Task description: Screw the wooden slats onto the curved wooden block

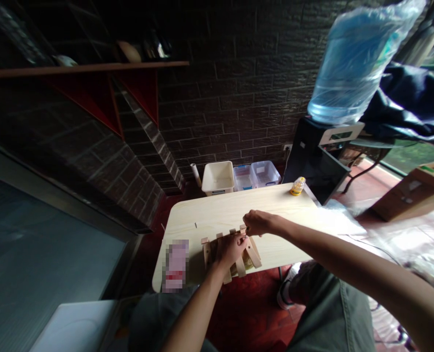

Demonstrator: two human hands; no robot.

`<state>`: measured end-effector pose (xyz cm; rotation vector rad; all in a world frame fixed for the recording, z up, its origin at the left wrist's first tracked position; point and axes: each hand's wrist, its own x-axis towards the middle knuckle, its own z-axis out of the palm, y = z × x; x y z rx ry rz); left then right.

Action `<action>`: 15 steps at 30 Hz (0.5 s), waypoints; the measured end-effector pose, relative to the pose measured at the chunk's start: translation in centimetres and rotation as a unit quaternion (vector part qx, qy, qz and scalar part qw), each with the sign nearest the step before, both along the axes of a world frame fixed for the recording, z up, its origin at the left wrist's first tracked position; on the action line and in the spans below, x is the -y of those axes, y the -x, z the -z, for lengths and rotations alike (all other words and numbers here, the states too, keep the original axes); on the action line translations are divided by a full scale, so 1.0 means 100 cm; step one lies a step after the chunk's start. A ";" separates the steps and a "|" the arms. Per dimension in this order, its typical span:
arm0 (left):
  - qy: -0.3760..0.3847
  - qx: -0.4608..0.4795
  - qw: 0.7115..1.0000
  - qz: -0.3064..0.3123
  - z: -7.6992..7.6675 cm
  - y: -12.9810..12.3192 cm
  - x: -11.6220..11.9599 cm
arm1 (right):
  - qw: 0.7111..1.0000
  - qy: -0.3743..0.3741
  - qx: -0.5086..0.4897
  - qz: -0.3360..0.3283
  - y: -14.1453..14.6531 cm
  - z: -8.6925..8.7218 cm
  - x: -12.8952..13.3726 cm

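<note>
A slatted wooden piece, with several light strips side by side over a curved body, lies near the front edge of the pale wooden table. Across its top rests my left hand, fingers closed around one of the strips at the upper right. My right hand is curled into a fist just beyond that end, touching or nearly touching the same spot. Whatever sits inside the right fist is hidden. A small dark stick lies on the table left of the wooden piece.
A blurred pink item lies at the table's left end. A small yellow-labelled bottle stands at the back right corner. Behind the table are a cream bin and clear plastic boxes. A water dispenser stands right.
</note>
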<state>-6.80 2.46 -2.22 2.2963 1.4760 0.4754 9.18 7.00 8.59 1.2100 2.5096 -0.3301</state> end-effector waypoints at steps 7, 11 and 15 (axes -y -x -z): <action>0.003 0.013 1.000 -0.007 0.001 0.000 0.001 | 0.993 -0.084 -0.047 -0.063 -0.007 -0.003 0.006; 0.005 0.021 1.000 -0.012 0.000 0.000 0.003 | 0.994 -0.087 -0.034 -0.056 -0.007 -0.003 0.008; 0.022 0.030 0.999 -0.009 -0.001 0.002 0.002 | 0.995 -0.081 -0.029 -0.060 -0.003 -0.005 0.008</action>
